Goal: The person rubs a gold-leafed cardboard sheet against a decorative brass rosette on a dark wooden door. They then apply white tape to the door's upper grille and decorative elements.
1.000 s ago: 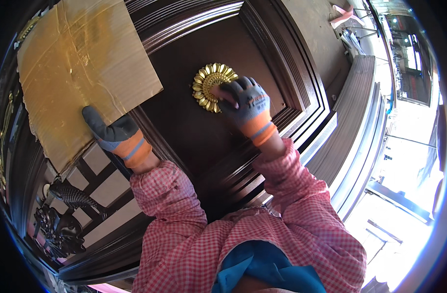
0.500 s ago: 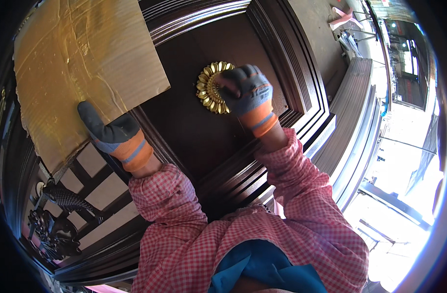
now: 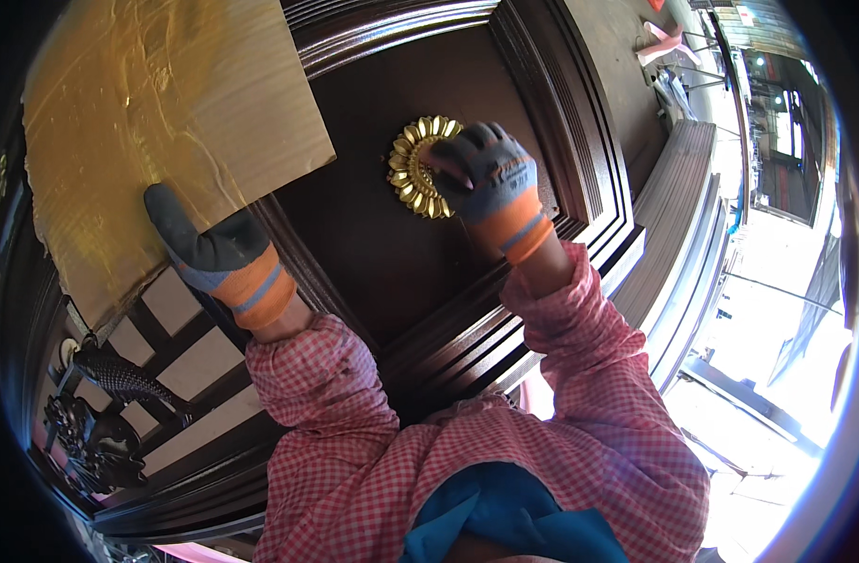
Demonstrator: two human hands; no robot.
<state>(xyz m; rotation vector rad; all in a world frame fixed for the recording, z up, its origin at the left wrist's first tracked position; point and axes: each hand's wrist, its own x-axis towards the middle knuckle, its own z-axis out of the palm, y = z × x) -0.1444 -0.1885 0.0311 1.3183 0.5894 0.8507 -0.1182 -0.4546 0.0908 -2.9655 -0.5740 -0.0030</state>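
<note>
My left hand (image 3: 218,249), in a grey and orange work glove, grips the lower edge of a cardboard sheet (image 3: 251,113). The thumb lies on top; the other fingers are hidden underneath. Gold smears cover much of the sheet. To its right, a round gold flower-shaped ornament (image 3: 413,178) with petals sits on a dark brown glossy panel (image 3: 354,216). Over the ornament's right side is my right hand (image 3: 495,178), gloved alike, its fingers curled closed. Whatever those fingers hold, if anything, is hidden.
Ridged dark moulding (image 3: 580,122) frames the panel. A dark lattice (image 3: 167,347) with black carved figures (image 3: 96,441) lies at lower left. Long stacked boards (image 3: 669,206) stand at the right, and a pink object (image 3: 659,42) lies beyond on the floor.
My right hand has shifted slightly right across the ornament, uncovering a little more of its centre. The left hand keeps its hold on the cardboard. The whole view has shifted slightly.
</note>
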